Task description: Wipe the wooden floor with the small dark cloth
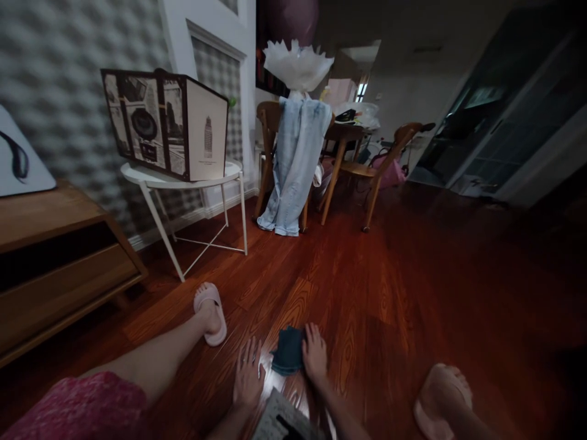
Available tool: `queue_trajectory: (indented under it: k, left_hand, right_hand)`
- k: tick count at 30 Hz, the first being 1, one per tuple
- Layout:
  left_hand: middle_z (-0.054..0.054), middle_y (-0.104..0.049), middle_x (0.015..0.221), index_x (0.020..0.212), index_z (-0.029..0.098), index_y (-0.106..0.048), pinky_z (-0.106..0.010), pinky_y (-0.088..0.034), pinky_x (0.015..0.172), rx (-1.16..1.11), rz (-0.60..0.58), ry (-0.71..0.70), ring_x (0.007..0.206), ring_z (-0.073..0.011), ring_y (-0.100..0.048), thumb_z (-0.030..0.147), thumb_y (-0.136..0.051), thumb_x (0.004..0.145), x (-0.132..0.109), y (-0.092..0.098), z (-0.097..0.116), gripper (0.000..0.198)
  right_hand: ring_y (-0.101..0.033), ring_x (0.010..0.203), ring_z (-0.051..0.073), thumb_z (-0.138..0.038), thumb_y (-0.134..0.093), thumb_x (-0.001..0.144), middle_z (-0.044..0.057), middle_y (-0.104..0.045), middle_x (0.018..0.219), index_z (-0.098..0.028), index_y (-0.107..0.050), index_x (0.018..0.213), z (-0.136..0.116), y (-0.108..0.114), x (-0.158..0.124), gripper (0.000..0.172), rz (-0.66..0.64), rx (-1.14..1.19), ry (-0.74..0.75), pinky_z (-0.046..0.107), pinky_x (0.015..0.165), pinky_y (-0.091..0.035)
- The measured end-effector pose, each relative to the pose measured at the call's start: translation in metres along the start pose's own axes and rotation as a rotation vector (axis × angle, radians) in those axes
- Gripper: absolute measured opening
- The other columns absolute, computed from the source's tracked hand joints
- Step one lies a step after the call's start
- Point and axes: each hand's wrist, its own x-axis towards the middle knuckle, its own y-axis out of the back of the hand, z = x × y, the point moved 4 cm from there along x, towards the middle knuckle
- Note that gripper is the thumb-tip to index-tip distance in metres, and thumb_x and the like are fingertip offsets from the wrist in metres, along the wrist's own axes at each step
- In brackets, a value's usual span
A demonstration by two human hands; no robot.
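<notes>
A small dark teal folded cloth (288,351) lies on the wooden floor between my two hands. To its left, my left hand (248,374) rests palm down with its fingers apart, a short gap from the cloth. My right hand (315,353) lies along the cloth's right edge and seems to touch it, fingers stretched out and holding nothing. Closer to me, at the bottom edge, is a light grey item (287,418) with dark marks, only partly in view; I cannot tell what it is.
My feet in pink slippers (215,327) frame the floor (358,293). A white side table (183,177) carries a suitcase-style box (206,131). Left is a wooden cabinet (68,275). Light blue jeans (296,165) drape over a chair; another wooden chair (362,168) stands beside a cluttered table.
</notes>
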Motion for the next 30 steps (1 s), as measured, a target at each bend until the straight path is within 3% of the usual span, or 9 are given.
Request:
queue_trajectory:
  k: [3, 5, 10, 14, 16, 19, 22, 26, 30]
  left_hand:
    - [-0.004, -0.035, 0.164, 0.153, 0.026, -0.038, -0.048, -0.026, 0.127, 0.001, 0.002, -0.003, 0.152, -0.0228, -0.032, 0.024, -0.041, 0.087, 0.0, -0.003, -0.002, 0.066]
    - [-0.004, -0.035, 0.164, 0.154, 0.026, -0.036, -0.048, -0.027, 0.126, -0.004, -0.004, -0.007, 0.151, -0.0231, -0.033, 0.023, -0.041, 0.088, -0.001, -0.004, -0.004, 0.066]
    - [-0.006, -0.037, 0.163, 0.152, 0.024, -0.04, -0.051, -0.029, 0.126, -0.058, -0.045, 0.034, 0.151, -0.0241, -0.034, 0.023, -0.038, 0.09, 0.005, 0.0, -0.002, 0.062]
    - [-0.011, -0.037, 0.162, 0.155, 0.018, -0.034, -0.057, -0.026, 0.126, -0.17, -0.038, 0.199, 0.152, -0.0264, -0.031, 0.026, -0.031, 0.096, 0.024, 0.006, 0.023, 0.059]
    - [-0.01, -0.031, 0.165, 0.158, 0.02, -0.024, -0.057, -0.026, 0.126, -0.265, -0.083, 0.105, 0.155, -0.0248, -0.024, 0.027, -0.027, 0.098, 0.033, 0.008, 0.048, 0.061]
    - [-0.002, -0.02, 0.169, 0.159, 0.032, -0.017, -0.059, -0.023, 0.127, -0.353, -0.249, -0.265, 0.156, -0.0238, -0.017, 0.034, -0.034, 0.098, 0.038, 0.006, 0.09, 0.063]
    - [-0.001, -0.014, 0.169, 0.158, 0.036, -0.013, -0.067, -0.016, 0.126, -0.299, -0.343, -0.467, 0.157, -0.0285, -0.015, 0.041, -0.044, 0.094, 0.038, -0.002, 0.109, 0.072]
    - [-0.002, -0.022, 0.168, 0.158, 0.034, -0.011, -0.064, -0.015, 0.126, -0.192, -0.307, -0.492, 0.156, -0.0276, -0.02, 0.046, -0.042, 0.094, 0.062, -0.011, 0.092, 0.072]
    - [-0.009, -0.028, 0.166, 0.156, 0.027, -0.027, -0.064, -0.016, 0.125, -0.046, -0.177, -0.125, 0.155, -0.0286, -0.024, 0.047, -0.034, 0.097, 0.111, -0.003, 0.013, 0.063]
  right_hand:
    - [-0.03, 0.151, 0.025, -0.033, -0.022, 0.098, 0.008, -0.041, 0.161, -0.018, -0.047, 0.151, 0.063, 0.013, -0.005, 0.061, 0.059, -0.114, -0.034, 0.048, 0.121, -0.027]
    - [-0.029, 0.152, 0.024, -0.036, -0.021, 0.099, 0.005, -0.039, 0.162, -0.022, -0.045, 0.153, 0.083, 0.013, -0.011, 0.06, 0.087, -0.144, -0.015, 0.049, 0.122, -0.025]
    - [-0.029, 0.152, 0.022, -0.036, -0.021, 0.1, 0.003, -0.038, 0.163, -0.024, -0.044, 0.153, 0.081, 0.011, -0.017, 0.059, 0.122, -0.139, -0.012, 0.048, 0.122, -0.025]
    - [-0.029, 0.152, 0.022, -0.034, -0.023, 0.099, 0.003, -0.039, 0.162, -0.025, -0.045, 0.152, 0.076, 0.014, -0.015, 0.058, 0.136, -0.122, -0.017, 0.048, 0.122, -0.025]
    - [-0.029, 0.152, 0.022, -0.033, -0.024, 0.099, 0.002, -0.04, 0.162, -0.026, -0.045, 0.152, 0.078, 0.013, -0.015, 0.057, 0.147, -0.115, -0.013, 0.048, 0.122, -0.024]
    - [-0.028, 0.152, 0.021, -0.03, -0.025, 0.099, 0.002, -0.04, 0.161, -0.028, -0.044, 0.153, 0.081, 0.01, -0.015, 0.057, 0.163, -0.106, -0.01, 0.048, 0.123, -0.023]
    - [-0.027, 0.152, 0.021, -0.029, -0.025, 0.099, 0.002, -0.04, 0.161, -0.028, -0.043, 0.153, 0.082, 0.007, -0.015, 0.057, 0.164, -0.102, -0.014, 0.048, 0.123, -0.022]
    - [-0.026, 0.153, 0.021, -0.027, -0.024, 0.099, 0.002, -0.04, 0.162, -0.028, -0.043, 0.153, 0.082, 0.007, -0.015, 0.057, 0.152, -0.115, -0.019, 0.049, 0.123, -0.022]
    - [-0.025, 0.153, 0.021, -0.027, -0.025, 0.099, 0.001, -0.038, 0.163, -0.029, -0.043, 0.153, 0.081, 0.009, -0.016, 0.057, 0.134, -0.13, -0.029, 0.048, 0.123, -0.023]
